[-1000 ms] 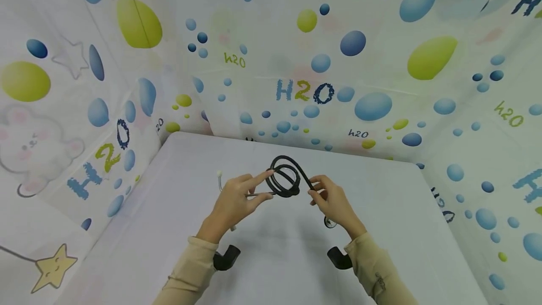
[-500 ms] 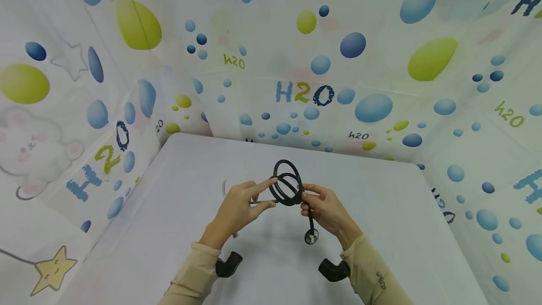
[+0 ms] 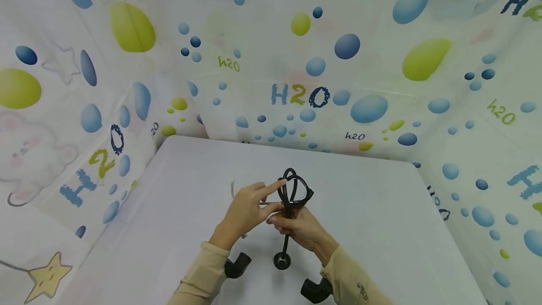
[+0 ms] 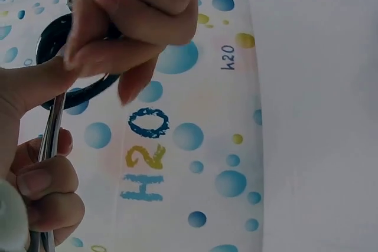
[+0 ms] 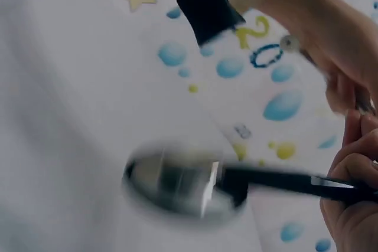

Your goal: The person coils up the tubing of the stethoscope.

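Note:
A black stethoscope (image 3: 290, 210) is held above the white table, its tubing wound into loops. My left hand (image 3: 247, 211) grips the metal ear tubes (image 4: 54, 128), with the index finger reaching against the loops. Just below the coil, my right hand (image 3: 306, 228) pinches the tubing, close to the left fingertips. The round metal chestpiece (image 3: 282, 261) hangs beneath the right hand on a short length of tube; it is blurred in the right wrist view. An ear tube end (image 3: 232, 188) shows behind the left hand. Fingers hide part of the coil.
The white tabletop (image 3: 381, 229) extends around both hands. Patterned sheeting (image 3: 254, 60) stands behind the table and at both sides. Black wrist mounts sit under the left sleeve (image 3: 199, 267) and right sleeve (image 3: 351, 272).
My right hand has moved left and down, bringing its length of tubing across under the coil. The chestpiece has swung left, and the loops have turned and narrowed. The left hand keeps its grip.

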Available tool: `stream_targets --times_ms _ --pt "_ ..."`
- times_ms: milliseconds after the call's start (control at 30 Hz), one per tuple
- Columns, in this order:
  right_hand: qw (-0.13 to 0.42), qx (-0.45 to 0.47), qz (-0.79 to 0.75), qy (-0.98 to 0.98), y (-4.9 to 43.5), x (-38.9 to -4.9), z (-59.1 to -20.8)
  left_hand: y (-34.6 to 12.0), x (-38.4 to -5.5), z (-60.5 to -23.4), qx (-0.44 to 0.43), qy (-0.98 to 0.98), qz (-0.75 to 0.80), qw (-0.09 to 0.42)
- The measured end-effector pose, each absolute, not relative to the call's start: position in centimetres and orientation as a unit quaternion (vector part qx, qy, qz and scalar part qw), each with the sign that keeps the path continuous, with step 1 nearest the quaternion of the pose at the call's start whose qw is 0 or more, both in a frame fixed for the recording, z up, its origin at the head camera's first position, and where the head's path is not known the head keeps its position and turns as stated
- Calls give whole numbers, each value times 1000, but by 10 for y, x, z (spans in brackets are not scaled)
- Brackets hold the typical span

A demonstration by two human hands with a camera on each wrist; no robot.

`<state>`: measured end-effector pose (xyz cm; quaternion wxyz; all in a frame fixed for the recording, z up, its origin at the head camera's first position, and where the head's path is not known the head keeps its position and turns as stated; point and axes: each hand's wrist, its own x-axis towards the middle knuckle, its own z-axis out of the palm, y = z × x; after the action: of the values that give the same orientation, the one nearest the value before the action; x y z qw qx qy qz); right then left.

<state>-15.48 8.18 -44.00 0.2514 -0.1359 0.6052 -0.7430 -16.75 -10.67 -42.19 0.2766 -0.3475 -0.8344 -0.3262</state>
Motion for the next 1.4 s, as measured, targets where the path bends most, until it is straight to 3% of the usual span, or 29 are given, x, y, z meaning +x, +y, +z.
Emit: stream_targets --times_ms 167,333,500,600,733,1100,1400 --pt "196 -70 -706 677 99 -160 -438 -122 -170 -427 -319 -847 -318 282" --pt "143 -129 -634 749 121 -170 -435 -132 -175 -429 -319 -846 -327 276" --pt "1 -188 -596 781 122 -184 -440 -129 -178 -423 -325 -840 -344 264" --pt "-84 -178 -556 807 118 -190 -445 -126 -176 -421 -339 -830 -354 265" --pt "-147 -143 -491 847 111 -194 -450 -122 -174 -420 -358 -814 -365 275" --pt "-191 -116 -427 876 103 -190 -466 -115 -171 -425 -369 -791 -359 331" --pt "-131 -105 -434 885 97 -180 -472 -111 -170 -426 -381 -776 -363 347"
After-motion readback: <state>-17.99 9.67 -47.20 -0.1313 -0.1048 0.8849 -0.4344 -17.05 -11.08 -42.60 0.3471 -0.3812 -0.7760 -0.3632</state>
